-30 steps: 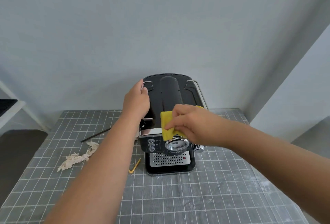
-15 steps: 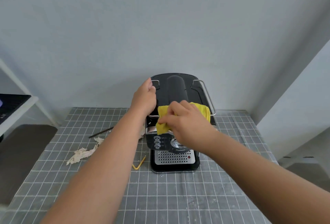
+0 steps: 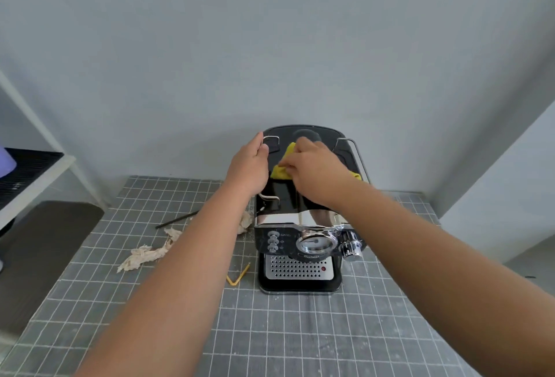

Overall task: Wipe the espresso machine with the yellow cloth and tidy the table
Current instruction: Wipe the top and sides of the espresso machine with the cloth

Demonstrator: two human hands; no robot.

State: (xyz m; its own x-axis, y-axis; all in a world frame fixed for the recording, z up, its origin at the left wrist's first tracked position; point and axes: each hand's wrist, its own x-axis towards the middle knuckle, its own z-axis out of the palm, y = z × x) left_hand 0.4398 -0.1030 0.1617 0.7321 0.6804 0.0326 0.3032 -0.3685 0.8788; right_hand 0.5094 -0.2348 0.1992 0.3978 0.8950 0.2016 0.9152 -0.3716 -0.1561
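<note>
A black and chrome espresso machine (image 3: pixel 300 256) stands on the grey gridded table (image 3: pixel 285 340), facing me. My right hand (image 3: pixel 312 169) grips the yellow cloth (image 3: pixel 280 171) and presses it on the machine's black top, near the back. Most of the cloth is hidden under that hand; a corner shows at its right. My left hand (image 3: pixel 249 166) holds the machine's upper left edge by the wire rail, fingers curled over it.
Crumpled beige paper scraps (image 3: pixel 147 253) lie on the table at the left, with another scrap (image 3: pixel 244 219) beside the machine. A thin dark stick (image 3: pixel 177 219) and a bent yellow stick (image 3: pixel 237 276) lie nearby. A white shelf (image 3: pixel 33 172) stands at far left.
My right hand has slid the cloth from the machine's front edge back along the top toward the rear. My left hand stays on the left edge.
</note>
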